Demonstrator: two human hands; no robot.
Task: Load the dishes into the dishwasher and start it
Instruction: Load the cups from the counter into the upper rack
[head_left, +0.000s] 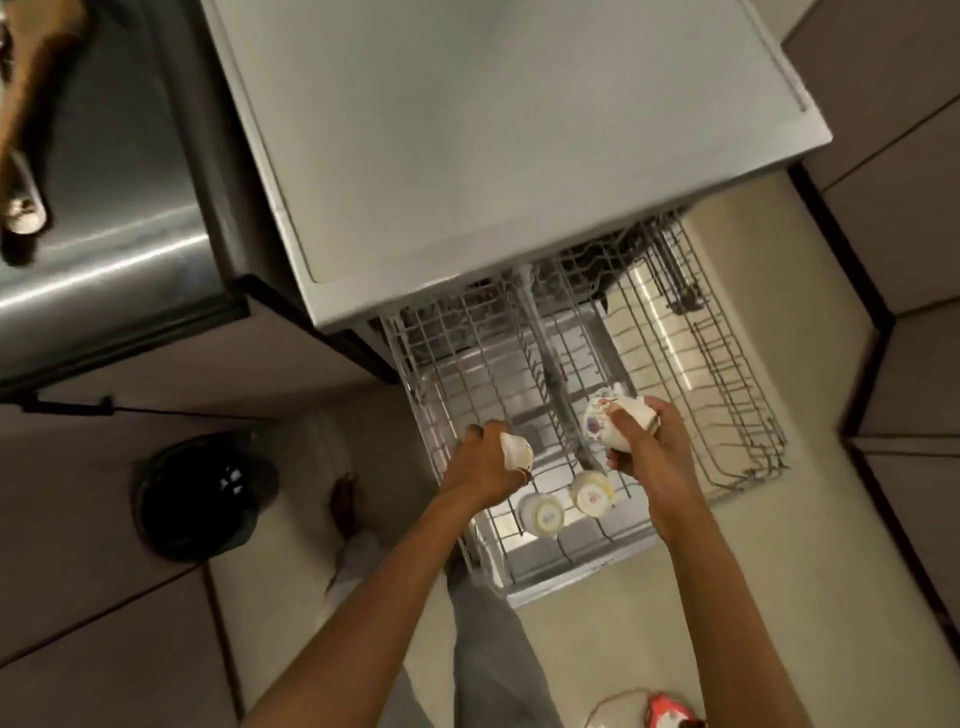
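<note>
Below your hands, two white ceramic cups (543, 514) sit upturned in the grey wire rack (423, 384). Your left hand (488, 462) grips a small white cup (517, 449), your right hand (647, 457) a floral china cup (602, 415): likely light, brittle; hold the body.

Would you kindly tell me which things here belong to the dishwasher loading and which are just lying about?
Job in hand: left hand gripping a white cup; right hand gripping a patterned cup; an upturned cup and a second upturned cup in the pulled-out rack.
Lying about: black bin on the floor; red object at the bottom edge.
</note>
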